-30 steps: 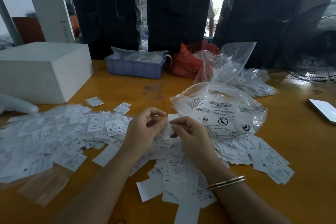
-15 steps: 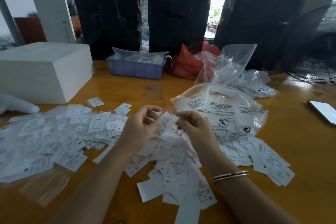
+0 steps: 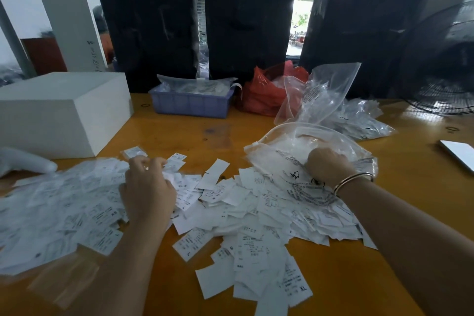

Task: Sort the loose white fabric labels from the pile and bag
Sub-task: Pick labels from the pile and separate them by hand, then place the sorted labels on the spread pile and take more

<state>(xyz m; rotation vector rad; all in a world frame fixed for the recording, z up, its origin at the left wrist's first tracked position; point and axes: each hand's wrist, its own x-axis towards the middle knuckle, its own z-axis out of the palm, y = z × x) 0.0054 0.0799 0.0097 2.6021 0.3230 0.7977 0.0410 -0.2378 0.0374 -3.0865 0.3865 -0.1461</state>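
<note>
**Both hands apart on the label spread, right hand at the bag**

I see my two hands well apart on the orange desk (image 3: pixel 333 277). My left hand (image 3: pixel 147 187) lies on the left heap of white fabric labels (image 3: pixel 64 208), knuckles up, its fingers curled down into the labels at the far edge of that heap; motion blur keeps me from telling whether it pinches any label. My right hand (image 3: pixel 329 165), with a thin metal bangle (image 3: pixel 352 179) on the wrist, rests on the clear printed plastic bag (image 3: pixel 282 151), fingers bent down against the film. I cannot tell whether it grips the bag or only presses on it.

The labels cover most of the near desk. One heap lies at the left under my left hand, and a second pile (image 3: pixel 256 226) spreads across the middle and toward me, running under the near edge of the bag. Some labels show size print such as XL.

Behind the bag, a second clear bag (image 3: pixel 323 92) stands up, loosely open, with a heap of small packed plastic sleeves (image 3: pixel 359 120) just beside it. Farther back sit a red plastic bag (image 3: pixel 264 92) and a blue-violet tray (image 3: pixel 191 104). A white box (image 3: pixel 61 113) sits at the left, a white rounded object (image 3: pixel 23 161) lies near it, and a flat phone-like slab (image 3: pixel 459 152) lies at the right edge. Dark wrapped bales (image 3: pixel 246 28) and a floor fan (image 3: pixel 441 64) stand beyond the desk.
</note>
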